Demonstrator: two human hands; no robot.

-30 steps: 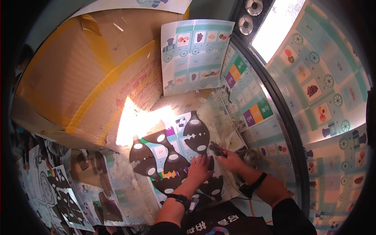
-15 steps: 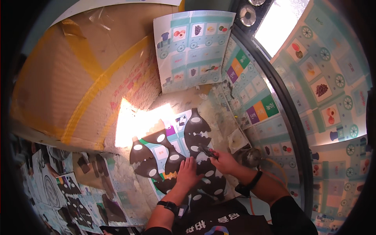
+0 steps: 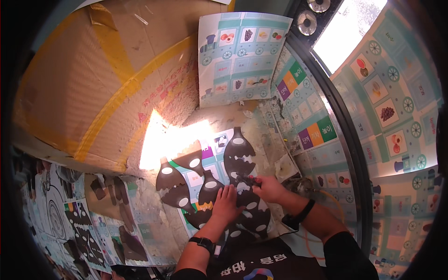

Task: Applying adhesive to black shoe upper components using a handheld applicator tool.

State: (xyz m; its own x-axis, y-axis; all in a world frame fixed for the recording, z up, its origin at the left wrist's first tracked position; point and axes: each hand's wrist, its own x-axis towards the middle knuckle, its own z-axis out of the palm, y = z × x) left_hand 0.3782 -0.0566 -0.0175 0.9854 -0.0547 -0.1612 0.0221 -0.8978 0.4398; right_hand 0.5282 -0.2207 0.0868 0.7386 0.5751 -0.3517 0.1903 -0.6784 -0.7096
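My left hand (image 3: pixel 227 205) presses with fingers stretched over dark brown bottle-shaped cutouts (image 3: pixel 239 150), which have white ovals and jagged edges. In my right hand (image 3: pixel 270 189) is a dark hand tool (image 3: pixel 243 179) with red parts, its exact kind unclear. The tool's tip is at a cutout just above my left fingers. Beneath the cutouts lies a printed turquoise sheet (image 3: pixel 195 179) with coloured blocks. Several cutouts overlap toward my body, partly hidden by my left hand and arm.
A large taped cardboard box (image 3: pixel 154 46) stands at the left. A printed board (image 3: pixel 242 56) leans at the back, and more printed sheets (image 3: pixel 387 112) hang at the right beside a dark metal frame (image 3: pixel 343 126). An orange hose (image 3: pixel 339 200) curves near my right forearm. Dark cutouts and sheets (image 3: pixel 88 233) lie lower left.
The view has shifted slightly, so the surroundings sit a little further right. Both hands keep nearly the same place on the cutouts, and my right hand still grips the tool.
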